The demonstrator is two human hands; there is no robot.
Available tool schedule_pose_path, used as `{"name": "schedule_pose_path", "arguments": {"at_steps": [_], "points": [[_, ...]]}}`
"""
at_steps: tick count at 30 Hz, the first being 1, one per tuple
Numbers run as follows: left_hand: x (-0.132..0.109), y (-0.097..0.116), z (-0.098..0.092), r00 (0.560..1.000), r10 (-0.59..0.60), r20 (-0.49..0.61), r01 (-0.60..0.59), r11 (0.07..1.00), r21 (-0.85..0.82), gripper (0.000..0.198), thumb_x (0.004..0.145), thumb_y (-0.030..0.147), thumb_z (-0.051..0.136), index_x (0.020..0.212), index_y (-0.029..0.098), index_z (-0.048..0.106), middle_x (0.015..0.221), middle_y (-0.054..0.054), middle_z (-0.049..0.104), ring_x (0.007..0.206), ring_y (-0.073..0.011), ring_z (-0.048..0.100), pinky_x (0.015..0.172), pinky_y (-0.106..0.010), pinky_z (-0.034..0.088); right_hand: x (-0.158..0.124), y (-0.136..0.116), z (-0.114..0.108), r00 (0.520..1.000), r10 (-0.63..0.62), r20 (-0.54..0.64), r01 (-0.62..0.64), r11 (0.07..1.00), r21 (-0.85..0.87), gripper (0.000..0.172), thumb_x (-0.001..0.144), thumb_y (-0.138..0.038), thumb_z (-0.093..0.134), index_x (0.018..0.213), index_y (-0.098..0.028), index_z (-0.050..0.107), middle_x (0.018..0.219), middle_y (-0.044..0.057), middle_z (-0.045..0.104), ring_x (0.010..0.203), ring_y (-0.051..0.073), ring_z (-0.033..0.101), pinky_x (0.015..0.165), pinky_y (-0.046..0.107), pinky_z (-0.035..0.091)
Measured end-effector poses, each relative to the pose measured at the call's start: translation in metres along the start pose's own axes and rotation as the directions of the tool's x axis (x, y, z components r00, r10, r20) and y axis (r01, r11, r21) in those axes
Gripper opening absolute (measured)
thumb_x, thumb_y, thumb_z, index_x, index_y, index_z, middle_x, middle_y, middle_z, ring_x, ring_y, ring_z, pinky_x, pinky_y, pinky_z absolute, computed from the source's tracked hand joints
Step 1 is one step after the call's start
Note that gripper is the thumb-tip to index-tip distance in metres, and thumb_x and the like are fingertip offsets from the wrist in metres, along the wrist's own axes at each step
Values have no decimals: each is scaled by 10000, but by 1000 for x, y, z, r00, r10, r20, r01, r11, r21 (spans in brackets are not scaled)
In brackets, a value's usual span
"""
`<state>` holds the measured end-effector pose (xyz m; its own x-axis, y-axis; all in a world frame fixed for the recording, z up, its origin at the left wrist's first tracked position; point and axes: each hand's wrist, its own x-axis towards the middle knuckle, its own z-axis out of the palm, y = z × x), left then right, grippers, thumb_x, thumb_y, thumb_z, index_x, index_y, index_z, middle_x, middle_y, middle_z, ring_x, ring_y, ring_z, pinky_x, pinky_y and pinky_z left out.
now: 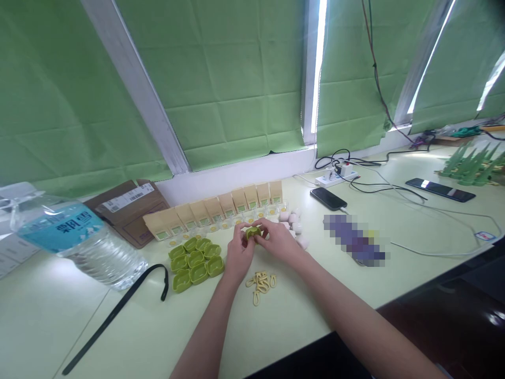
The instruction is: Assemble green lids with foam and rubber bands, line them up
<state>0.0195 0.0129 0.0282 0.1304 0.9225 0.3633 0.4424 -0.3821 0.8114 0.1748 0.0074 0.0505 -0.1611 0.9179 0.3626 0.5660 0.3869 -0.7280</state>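
Between my two hands, above the middle of the table, is a small green cup-shaped piece [253,231]. The fingers of my left hand [240,251] pinch its left side, and those of my right hand [272,239] grip it from the right. Left of my hands, several like green cups [196,259] stand packed in rows. Nearer to me, below my hands, lies a small heap of cream-coloured loops [262,284]. Just beyond my right hand sit several pale pinkish-white rounded pieces [296,227], partly hidden by it.
Folded kraft-topped packets [219,209] line the back. At left are a big water bottle [79,237], a cardboard box [130,210] and a black strap [122,302]. To the right lie a phone [329,199], a power strip [335,179], cables, another phone [440,190] and green spiky pieces [469,164].
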Motion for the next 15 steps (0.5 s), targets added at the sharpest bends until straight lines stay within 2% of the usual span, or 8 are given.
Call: {"name": "schedule_pose_path", "arguments": {"at_steps": [4, 15], "points": [[0, -1, -2, 999, 35, 7, -35, 999, 35, 242, 911, 293, 480, 1148, 272, 525, 690, 48, 547, 625, -133, 499, 630, -238, 390, 0, -2, -1, 1000, 16, 10, -16, 1000, 11, 277, 844, -204, 637, 1113, -271, 635, 915, -2, 732, 777, 165, 671, 709, 288, 478], [2, -7, -1, 995, 96, -2, -95, 994, 47, 209, 905, 275, 478, 1098, 253, 555, 858, 10, 642, 685, -135, 534, 680, -251, 424, 0, -3, -2, 1000, 8, 16, -8, 1000, 18, 257, 836, -199, 641, 1084, -264, 644, 886, -8, 729, 745, 155, 660, 689, 281, 472]]}}
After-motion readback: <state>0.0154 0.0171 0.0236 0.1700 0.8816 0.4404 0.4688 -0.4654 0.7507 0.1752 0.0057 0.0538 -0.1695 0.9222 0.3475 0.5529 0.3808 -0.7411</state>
